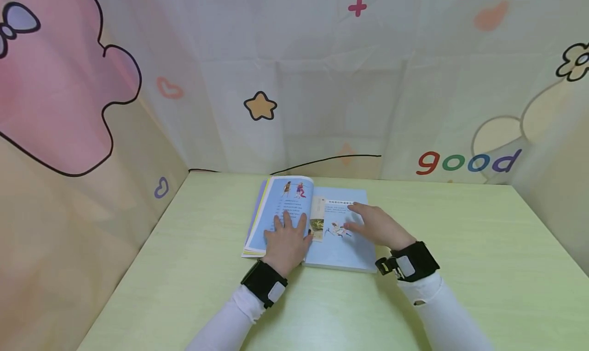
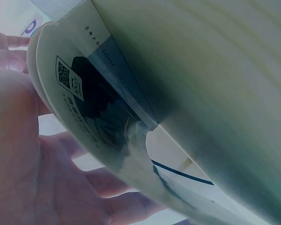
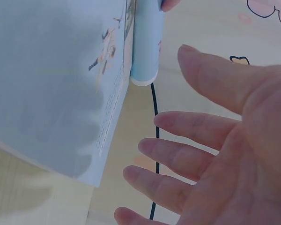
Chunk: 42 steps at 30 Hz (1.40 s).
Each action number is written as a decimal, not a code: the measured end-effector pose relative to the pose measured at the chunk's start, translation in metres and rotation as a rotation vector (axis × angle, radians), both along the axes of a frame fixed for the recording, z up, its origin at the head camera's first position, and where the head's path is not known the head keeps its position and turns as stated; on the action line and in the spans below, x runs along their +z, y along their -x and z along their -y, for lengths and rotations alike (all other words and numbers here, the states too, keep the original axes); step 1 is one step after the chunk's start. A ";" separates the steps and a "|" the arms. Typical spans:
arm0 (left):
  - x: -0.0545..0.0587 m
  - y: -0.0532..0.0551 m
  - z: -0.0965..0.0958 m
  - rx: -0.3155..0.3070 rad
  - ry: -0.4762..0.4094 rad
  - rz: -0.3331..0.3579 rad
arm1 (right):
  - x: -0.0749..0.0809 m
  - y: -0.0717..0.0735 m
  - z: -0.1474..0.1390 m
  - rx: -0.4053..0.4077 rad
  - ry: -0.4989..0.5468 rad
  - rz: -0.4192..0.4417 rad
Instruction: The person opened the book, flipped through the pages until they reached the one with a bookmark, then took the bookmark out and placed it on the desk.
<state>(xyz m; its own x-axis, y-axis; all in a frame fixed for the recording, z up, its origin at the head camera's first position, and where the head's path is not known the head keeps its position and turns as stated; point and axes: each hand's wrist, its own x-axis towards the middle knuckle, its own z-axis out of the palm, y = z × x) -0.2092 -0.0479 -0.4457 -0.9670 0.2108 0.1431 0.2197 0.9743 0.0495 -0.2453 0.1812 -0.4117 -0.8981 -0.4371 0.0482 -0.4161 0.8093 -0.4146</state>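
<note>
An illustrated book [image 1: 342, 251] lies spread on the table, with pale blue pages and small figures printed on both sides. My left hand [image 1: 286, 243] rests with spread fingers on the left page, near the spine. In the left wrist view, the left palm [image 2: 14, 150] is beside the book's curved lower edge [image 2: 98, 136], where a QR code shows. Over the right page, my right hand [image 1: 382, 227] hovers with its fingers extended. The right wrist view shows that right hand [image 3: 225, 154] apart from the page [image 3: 51, 93], holding nothing.
The pale green table [image 1: 184, 289] extends around the book on both sides. Behind it hangs a printed cloth [image 1: 322, 110] with a star, hearts and the word "good". Black straps [image 1: 264, 283] circle both wrists.
</note>
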 end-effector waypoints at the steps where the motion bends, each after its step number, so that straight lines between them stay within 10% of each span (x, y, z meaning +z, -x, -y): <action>1: 0.000 0.000 0.000 0.001 -0.001 0.001 | 0.001 0.000 0.001 -0.004 0.006 0.002; 42: -0.002 0.007 0.010 0.008 -0.033 0.182 | -0.007 0.021 0.034 -0.266 0.233 0.194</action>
